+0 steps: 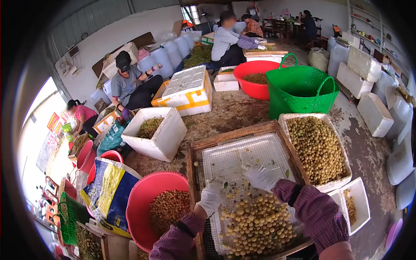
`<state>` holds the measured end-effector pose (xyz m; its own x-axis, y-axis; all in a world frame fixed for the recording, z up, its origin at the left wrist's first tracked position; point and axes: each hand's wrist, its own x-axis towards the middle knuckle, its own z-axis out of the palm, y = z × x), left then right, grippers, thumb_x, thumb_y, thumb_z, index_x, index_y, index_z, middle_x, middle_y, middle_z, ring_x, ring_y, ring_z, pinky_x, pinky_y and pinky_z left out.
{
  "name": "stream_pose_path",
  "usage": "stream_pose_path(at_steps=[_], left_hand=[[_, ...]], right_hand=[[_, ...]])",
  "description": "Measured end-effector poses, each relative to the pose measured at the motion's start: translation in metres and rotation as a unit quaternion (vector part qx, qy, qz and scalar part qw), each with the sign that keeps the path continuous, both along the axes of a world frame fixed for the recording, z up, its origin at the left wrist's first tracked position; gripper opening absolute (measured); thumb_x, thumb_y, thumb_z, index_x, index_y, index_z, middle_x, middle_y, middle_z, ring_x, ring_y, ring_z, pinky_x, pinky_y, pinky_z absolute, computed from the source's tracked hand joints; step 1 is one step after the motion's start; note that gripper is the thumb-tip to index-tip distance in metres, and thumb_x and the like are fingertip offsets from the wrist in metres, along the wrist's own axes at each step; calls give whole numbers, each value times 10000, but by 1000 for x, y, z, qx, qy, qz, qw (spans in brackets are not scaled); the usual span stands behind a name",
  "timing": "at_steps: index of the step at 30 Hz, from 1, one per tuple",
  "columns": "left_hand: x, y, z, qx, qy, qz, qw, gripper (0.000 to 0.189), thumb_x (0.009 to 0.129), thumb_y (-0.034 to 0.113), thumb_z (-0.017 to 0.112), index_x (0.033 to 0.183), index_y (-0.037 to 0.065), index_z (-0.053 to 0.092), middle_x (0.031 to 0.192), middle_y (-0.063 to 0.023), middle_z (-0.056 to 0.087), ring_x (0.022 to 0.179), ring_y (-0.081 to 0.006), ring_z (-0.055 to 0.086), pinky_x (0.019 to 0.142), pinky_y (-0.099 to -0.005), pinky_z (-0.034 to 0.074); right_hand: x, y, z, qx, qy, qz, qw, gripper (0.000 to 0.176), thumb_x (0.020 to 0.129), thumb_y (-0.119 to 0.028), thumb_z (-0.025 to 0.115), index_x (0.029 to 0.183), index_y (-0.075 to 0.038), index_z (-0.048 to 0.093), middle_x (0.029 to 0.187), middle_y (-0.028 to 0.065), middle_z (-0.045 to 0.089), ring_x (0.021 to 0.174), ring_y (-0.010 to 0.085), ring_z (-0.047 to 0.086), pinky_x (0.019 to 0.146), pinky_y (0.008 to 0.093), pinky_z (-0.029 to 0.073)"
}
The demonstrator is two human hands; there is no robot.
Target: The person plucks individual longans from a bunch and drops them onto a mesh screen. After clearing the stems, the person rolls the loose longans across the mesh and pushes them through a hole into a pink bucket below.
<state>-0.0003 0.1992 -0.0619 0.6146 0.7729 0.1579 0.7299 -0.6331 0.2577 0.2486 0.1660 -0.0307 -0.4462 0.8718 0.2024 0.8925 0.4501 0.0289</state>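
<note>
A wooden-framed wire-mesh sieve tray (234,138) lies in front of me with a heap of small yellow-brown round fruits (255,223) on its near half. My left hand (211,196), in a white glove, rests on the mesh at the heap's left edge, fingers curled over the fruits. My right hand (260,177), also gloved, lies spread on the mesh just beyond the heap. Neither hand clearly grips anything. Purple plaid sleeves cover both forearms.
A red basin (143,203) of fruits sits to my left, a white foam box (318,149) full of fruits to my right, and a smaller foam box (359,203) beside it. Beyond stand a green basket (299,91), another red basin (255,78), foam boxes and several seated people sorting.
</note>
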Motion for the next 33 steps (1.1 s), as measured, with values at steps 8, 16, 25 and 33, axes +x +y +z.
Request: stream_pose_path(at_steps=[8,16,25,33], left_hand=[[22,-7,20,-41,-169,19,985,226,738,25,571,961,21,608,919,-167,630,833,-323,628,709,-399,511],[31,-12,25,37,-66,-96,993,227,719,28,630,945,10,636,899,-115,651,854,-300,618,752,-370,508],[6,-7,88,-373,-426,49,822,131,784,-19,644,906,27,648,873,-45,659,758,-126,597,681,-269,492],[-18,-180,134,-581,-238,-71,775,135,831,48,672,957,30,627,952,-21,642,939,-123,591,843,-273,470]], right_hand=[[16,-9,17,-112,185,-76,973,189,754,-42,567,930,24,582,866,149,598,750,362,595,692,406,504],[-11,-44,15,-24,18,-10,1000,307,736,-56,582,1042,-43,595,964,148,596,818,308,612,609,418,514],[1,-36,15,-105,239,-97,960,134,799,-113,593,925,-72,572,814,138,612,719,257,608,597,369,500],[23,-122,122,-273,479,-22,834,90,781,-46,611,865,-48,580,778,64,605,691,145,573,669,291,479]])
